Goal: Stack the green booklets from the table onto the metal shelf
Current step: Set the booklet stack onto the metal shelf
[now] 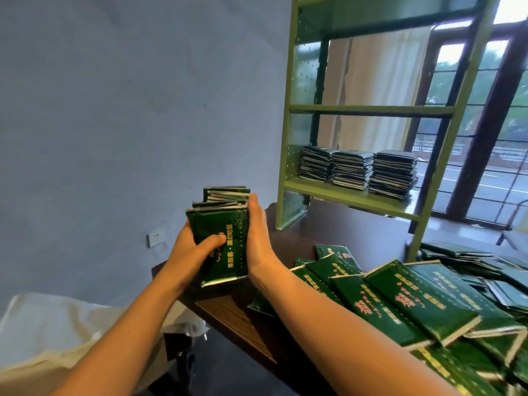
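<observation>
Left hand (194, 247) gripped the booklet bundle (225, 224), thumb on cover; right hand (258, 238) flat, fingers together, pressed its side — glossy, floppy, likely slippery — best squeezed at both edges.

a bundle of booklets (221, 238) stands upright over the left end of the table (237, 318), between the left hand (191, 247), whose thumb lies across its front, and the right hand (258, 238), pressed flat against its right side; to the right a loose pile of booklets (400, 304) spreads over the table; behind the pile the metal shelf (354, 195) stands on the table's far part; on its lowest board three stacks (353, 170) sit side by side, touching; a window (485, 110) lies behind the shelf; a wall socket (156, 237) sits on the wall just left of the hands; a cloth (57, 332) lies lower, left of the table
</observation>
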{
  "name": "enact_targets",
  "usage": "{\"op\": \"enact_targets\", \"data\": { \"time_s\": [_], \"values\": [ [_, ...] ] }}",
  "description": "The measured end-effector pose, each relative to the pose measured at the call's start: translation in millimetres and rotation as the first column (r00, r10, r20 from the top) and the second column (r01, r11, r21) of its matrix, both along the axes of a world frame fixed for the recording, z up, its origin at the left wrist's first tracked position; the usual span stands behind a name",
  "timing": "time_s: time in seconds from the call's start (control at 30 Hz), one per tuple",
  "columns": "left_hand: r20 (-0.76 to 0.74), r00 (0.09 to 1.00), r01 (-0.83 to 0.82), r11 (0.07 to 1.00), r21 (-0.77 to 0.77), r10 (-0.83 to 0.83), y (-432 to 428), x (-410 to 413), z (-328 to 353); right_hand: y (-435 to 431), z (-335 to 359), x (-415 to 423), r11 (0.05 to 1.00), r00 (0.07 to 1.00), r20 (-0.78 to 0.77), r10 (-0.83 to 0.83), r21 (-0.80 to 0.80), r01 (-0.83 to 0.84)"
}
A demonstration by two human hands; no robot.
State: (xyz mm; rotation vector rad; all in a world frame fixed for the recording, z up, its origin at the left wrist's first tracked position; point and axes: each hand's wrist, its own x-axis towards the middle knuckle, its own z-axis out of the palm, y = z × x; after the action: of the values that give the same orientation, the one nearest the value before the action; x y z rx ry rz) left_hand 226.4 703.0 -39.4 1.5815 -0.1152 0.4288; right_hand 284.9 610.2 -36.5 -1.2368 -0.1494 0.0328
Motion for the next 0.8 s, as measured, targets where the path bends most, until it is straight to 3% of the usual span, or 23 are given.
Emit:
{"op": "enact_targets", "data": {
  "time_s": [0.27, 0.5, 0.8],
  "values": [
    [-0.046, 0.998, 0.045, 0.997, -0.066, -0.048, 0.3, 11.5, -19.8, -2.8, -20.3, 5.5, 0.992, 0.991, -0.036, 0.128, -0.016, -0.129],
    [-0.016, 0.997, 0.075, 0.995, -0.060, -0.076, -3.2, 11.4, -26.1, -1.9, -21.0, -4.1, 0.999, 0.998, 0.057, 0.035, 0.029, -0.037],
    [-0.049, 0.996, 0.079, 0.992, 0.096, -0.074, 7.0, 5.8, -27.1, -7.5, -15.1, -8.2, 0.999, 0.999, 0.043, 0.027, -0.034, -0.025]
  ]
}}
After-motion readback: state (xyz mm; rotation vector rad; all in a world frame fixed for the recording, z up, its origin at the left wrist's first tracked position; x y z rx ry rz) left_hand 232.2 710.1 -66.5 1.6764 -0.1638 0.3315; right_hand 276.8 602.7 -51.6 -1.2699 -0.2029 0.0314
